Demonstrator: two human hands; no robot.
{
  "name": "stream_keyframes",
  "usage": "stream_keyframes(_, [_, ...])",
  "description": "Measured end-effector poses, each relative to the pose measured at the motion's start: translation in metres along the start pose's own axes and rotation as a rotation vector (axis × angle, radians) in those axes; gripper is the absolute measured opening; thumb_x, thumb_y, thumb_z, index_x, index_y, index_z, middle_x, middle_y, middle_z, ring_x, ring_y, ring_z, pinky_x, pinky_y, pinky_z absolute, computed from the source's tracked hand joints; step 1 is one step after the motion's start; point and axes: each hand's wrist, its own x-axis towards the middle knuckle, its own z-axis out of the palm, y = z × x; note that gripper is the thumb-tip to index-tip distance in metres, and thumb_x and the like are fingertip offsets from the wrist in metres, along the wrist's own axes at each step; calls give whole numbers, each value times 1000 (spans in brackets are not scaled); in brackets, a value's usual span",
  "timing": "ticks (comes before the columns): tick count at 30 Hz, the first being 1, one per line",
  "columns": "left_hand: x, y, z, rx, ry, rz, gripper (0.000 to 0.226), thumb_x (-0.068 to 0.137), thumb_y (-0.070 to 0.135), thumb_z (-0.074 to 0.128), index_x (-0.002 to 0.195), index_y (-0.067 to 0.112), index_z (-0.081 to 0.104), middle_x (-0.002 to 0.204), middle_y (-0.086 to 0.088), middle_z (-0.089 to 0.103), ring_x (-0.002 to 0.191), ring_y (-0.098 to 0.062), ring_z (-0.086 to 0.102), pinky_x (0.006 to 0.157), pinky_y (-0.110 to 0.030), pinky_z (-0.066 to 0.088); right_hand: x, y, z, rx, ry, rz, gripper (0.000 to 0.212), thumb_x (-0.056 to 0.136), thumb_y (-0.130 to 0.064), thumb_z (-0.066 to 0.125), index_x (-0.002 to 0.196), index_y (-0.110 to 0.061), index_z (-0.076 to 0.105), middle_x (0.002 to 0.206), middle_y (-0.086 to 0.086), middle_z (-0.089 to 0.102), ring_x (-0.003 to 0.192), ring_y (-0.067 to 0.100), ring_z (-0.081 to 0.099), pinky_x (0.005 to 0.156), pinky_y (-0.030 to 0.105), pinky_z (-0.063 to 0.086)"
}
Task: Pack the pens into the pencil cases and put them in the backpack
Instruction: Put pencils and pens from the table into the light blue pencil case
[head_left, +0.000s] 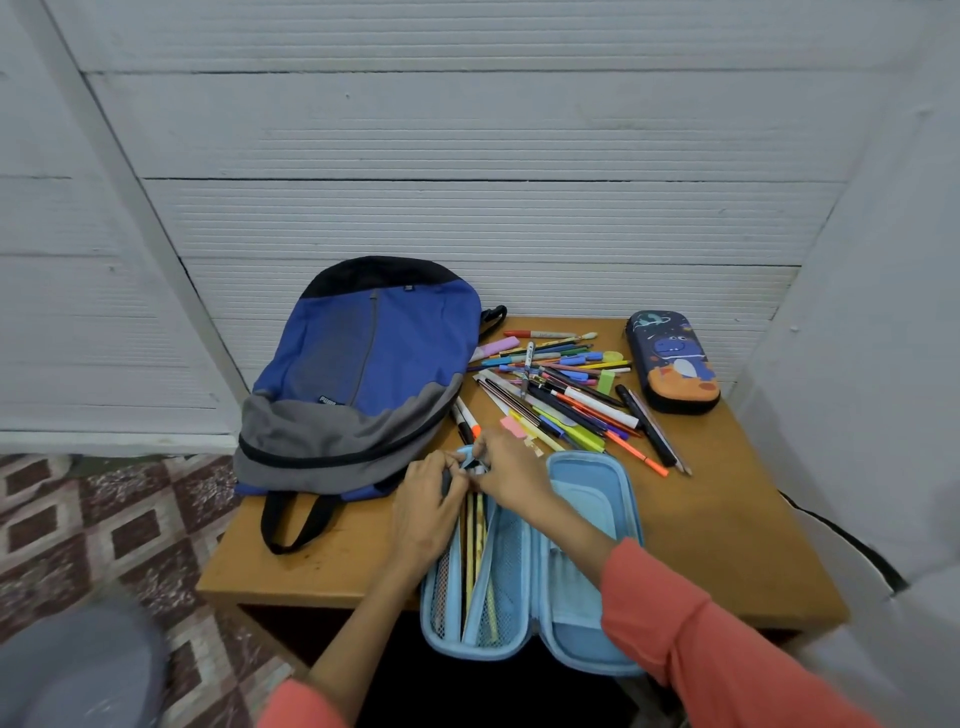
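A light blue pencil case (582, 561) lies open at the table's front edge, with several pencils (475, 545) in its left half. My left hand (428, 506) and my right hand (506, 475) meet at the case's far left end, fingers pinched on pens (470, 464) there. A pile of loose pens and markers (566, 395) lies behind the case. A closed dark blue dinosaur pencil case (672, 361) sits at the back right. The blue and grey backpack (358, 374) lies flat on the left, zipped shut.
The small wooden table (727, 519) stands against a white ribbed wall (467, 156). Patterned floor tiles (104, 519) show to the left. The backpack's black strap (291, 519) loops onto the tabletop near the front left.
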Motion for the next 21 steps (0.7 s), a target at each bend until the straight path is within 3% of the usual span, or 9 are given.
stream_keyframes(2, [2, -1, 0, -8, -13, -3, 31, 85, 45, 36, 87, 20, 54, 92, 10, 60, 92, -8, 48, 71, -34, 44, 1, 2, 1, 24, 14, -5, 25, 86, -27, 69, 102, -19, 52, 111, 2, 54, 95, 21, 56, 70, 29, 35])
stream_keyframes(5, [5, -5, -1, -16, -42, 21, 33, 83, 49, 36, 86, 21, 53, 98, 8, 60, 94, -10, 50, 76, -34, 45, 5, 7, -4, 127, -50, 35, 26, 83, -27, 74, 92, -20, 50, 91, 1, 58, 79, 17, 55, 65, 29, 42])
stream_keyframes(8, [5, -8, -2, -55, -51, 30, 26, 83, 52, 38, 81, 29, 49, 98, 10, 61, 94, -9, 51, 75, -31, 42, 9, 8, -18, 381, -181, 122, 19, 84, -20, 74, 89, -12, 57, 76, 4, 59, 61, 17, 59, 52, 29, 53])
stream_keyframes(10, [4, -8, -2, -103, -41, 30, 25, 83, 51, 39, 80, 29, 50, 100, 10, 62, 95, -7, 52, 76, -29, 40, 15, 11, -32, 504, -196, 169, 9, 88, -13, 68, 86, -10, 60, 74, 11, 61, 56, 18, 59, 46, 26, 53])
stream_keyframes(13, [1, -8, 0, -190, -9, 32, 17, 86, 45, 43, 78, 31, 49, 100, 11, 64, 96, -6, 55, 80, -30, 43, 34, 26, -57, 499, 20, 202, 11, 89, -7, 64, 81, -14, 63, 80, 13, 68, 55, 16, 58, 44, 25, 46])
stream_keyframes(16, [1, -13, 3, -264, 4, 2, 16, 87, 40, 46, 77, 28, 51, 103, 17, 64, 99, -9, 57, 86, -35, 46, 61, 55, -82, 409, 275, 224, 9, 86, -12, 67, 79, -18, 67, 82, 7, 68, 65, 18, 57, 58, 29, 45])
stream_keyframes(18, [2, -15, 5, -287, 9, -10, 19, 87, 40, 47, 77, 24, 51, 103, 17, 64, 100, -10, 58, 87, -38, 46, 77, 75, -99, 332, 362, 272, 5, 85, -14, 67, 87, -17, 70, 83, 4, 66, 77, 22, 61, 68, 30, 47])
stream_keyframes(21, [4, -15, 5, -296, 19, -5, 22, 87, 39, 48, 77, 21, 51, 102, 18, 64, 99, -10, 57, 88, -37, 45, 100, 102, -120, 194, 436, 348, 17, 88, -10, 60, 96, -14, 74, 99, 9, 71, 94, 28, 65, 77, 33, 49])
